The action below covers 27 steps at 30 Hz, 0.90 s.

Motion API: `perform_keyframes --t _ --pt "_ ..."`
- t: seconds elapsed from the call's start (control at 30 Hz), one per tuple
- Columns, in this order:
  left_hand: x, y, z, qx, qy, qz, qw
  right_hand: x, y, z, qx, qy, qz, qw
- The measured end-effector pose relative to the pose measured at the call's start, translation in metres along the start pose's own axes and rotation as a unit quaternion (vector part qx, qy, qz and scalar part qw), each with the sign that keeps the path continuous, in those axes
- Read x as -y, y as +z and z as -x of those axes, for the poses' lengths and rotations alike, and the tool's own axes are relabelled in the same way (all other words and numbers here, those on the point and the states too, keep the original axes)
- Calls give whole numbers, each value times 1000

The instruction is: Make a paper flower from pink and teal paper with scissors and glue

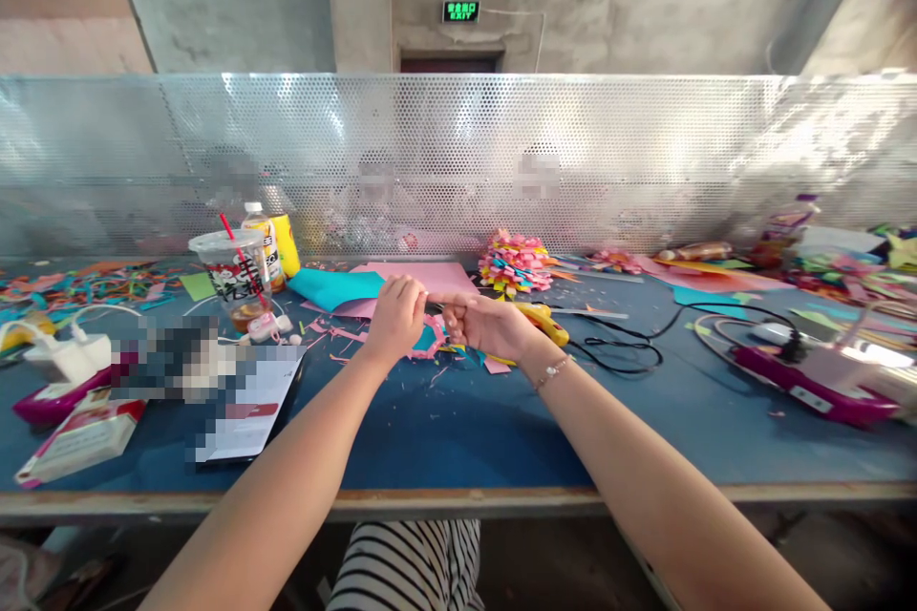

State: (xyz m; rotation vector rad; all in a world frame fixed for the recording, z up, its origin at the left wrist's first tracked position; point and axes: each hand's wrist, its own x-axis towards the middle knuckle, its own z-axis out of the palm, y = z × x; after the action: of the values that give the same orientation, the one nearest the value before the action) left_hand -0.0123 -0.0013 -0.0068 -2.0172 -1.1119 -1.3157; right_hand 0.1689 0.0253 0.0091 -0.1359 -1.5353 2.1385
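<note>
Pink paper strip (428,344) — left hand (396,317), right hand (489,325) pinching.

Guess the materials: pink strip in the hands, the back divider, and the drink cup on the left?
Pink strip, pinched between left hand and right hand: looks like thin matte craft paper; it curls and matches the flat coloured sheets. Divider: perforated sheet metal, probably aluminium or steel, with a shiny glare and a regular hole grid. Cup: clear glossy plastic; the drink shows through.
</note>
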Motion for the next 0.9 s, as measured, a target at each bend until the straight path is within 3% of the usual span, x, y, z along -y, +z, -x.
perform_keyframes --t 0.33,0.67,0.9 --pt "4 3 2 11 21 42 999 -2 -4 0 16 13 -12 1000" --pt "-2 3 1 -34 -33 88 995 -7 -5 -3 31 15 -62 998" --pt "2 0 -1 -9 11 49 999 -6 -6 -2 35 8 -62 997"
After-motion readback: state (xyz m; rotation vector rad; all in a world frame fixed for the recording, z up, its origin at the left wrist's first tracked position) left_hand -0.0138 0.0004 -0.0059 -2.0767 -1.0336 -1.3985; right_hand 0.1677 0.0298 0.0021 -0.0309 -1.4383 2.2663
